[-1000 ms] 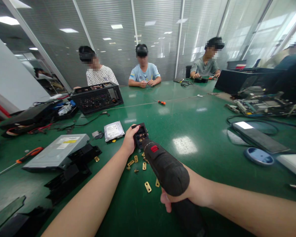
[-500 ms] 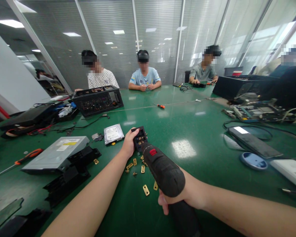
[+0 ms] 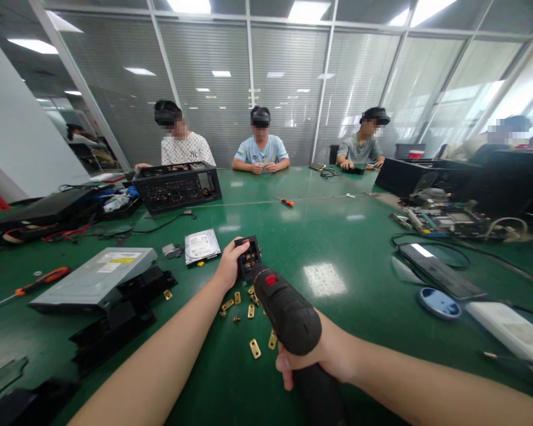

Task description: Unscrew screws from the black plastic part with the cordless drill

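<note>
My left hand [image 3: 231,263] grips a small black terminal block [image 3: 250,253] with brass parts inside, tilted up off the green table. Wrapped round the handle of a black power drill [image 3: 288,313], my right hand [image 3: 313,352] points it away from me. The drill's nose meets the near end of the block; the bit's tip is hidden. Below the block lie several flat brass plates [image 3: 254,348] with holes, and a few small brass screws [image 3: 236,319].
On the left are a hard drive [image 3: 202,246], a silver optical drive [image 3: 95,275], black plastic pieces [image 3: 115,331] and an orange-handled screwdriver [image 3: 44,281]. A computer case [image 3: 177,186] stands behind. At right lie a power bank [image 3: 439,269] and a blue round object [image 3: 439,303]. Several people sit across.
The camera view has tilted up and shifted slightly, so the table items sit a little farther left. Both hands keep their hold on the terminal block and the drill.
</note>
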### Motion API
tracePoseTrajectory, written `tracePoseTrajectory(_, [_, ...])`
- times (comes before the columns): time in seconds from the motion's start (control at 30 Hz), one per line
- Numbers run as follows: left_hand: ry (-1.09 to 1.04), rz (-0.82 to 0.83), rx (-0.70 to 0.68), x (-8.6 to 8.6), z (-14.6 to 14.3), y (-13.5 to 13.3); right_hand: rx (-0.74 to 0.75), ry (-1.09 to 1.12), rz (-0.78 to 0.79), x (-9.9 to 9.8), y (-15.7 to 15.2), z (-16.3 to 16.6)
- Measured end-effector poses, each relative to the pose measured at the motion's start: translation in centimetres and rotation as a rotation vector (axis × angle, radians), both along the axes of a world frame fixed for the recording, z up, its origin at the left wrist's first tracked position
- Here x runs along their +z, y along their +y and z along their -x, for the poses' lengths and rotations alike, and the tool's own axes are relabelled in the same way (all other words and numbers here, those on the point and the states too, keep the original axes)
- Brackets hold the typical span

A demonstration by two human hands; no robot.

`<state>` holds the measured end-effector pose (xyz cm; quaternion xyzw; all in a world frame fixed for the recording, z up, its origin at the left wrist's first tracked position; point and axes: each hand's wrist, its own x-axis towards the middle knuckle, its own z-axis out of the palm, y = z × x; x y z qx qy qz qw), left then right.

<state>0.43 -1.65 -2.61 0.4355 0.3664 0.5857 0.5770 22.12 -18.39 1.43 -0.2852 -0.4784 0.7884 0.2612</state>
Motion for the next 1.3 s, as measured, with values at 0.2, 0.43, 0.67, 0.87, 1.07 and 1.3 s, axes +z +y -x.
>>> tracePoseTrajectory(0.2, [0.001, 0.005, 0.0, 0.2, 0.1, -0.2, -0.003, 0.028, 0.025, -0.6, 0.1, 0.1])
tracePoseTrajectory(0.43, [-0.004, 0.013, -0.001, 0.2, 0.1, -0.3, 0.024, 0.027, 0.025, -0.4, 0.2, 0.2])
tracePoseTrajectory(0.67, [-0.022, 0.018, -0.005, 0.1, 0.1, -0.1, 0.022, 0.024, 0.041, 0.2, -0.3, -0.1])
tracePoseTrajectory(0.87, [-0.014, 0.017, -0.02, -0.1, 0.2, 0.1, 0.011, 0.041, 0.083, 0.6, -0.3, 0.1])
tracePoseTrajectory(1.07, [-0.014, 0.009, -0.044, -0.4, 0.4, 0.3, -0.015, 0.036, 0.092, 0.8, -0.5, 0.0])
tracePoseTrajectory(1.3, [-0.011, -0.002, -0.04, -0.5, 0.4, 0.5, -0.028, 0.028, 0.067, 1.1, -0.5, 0.0])
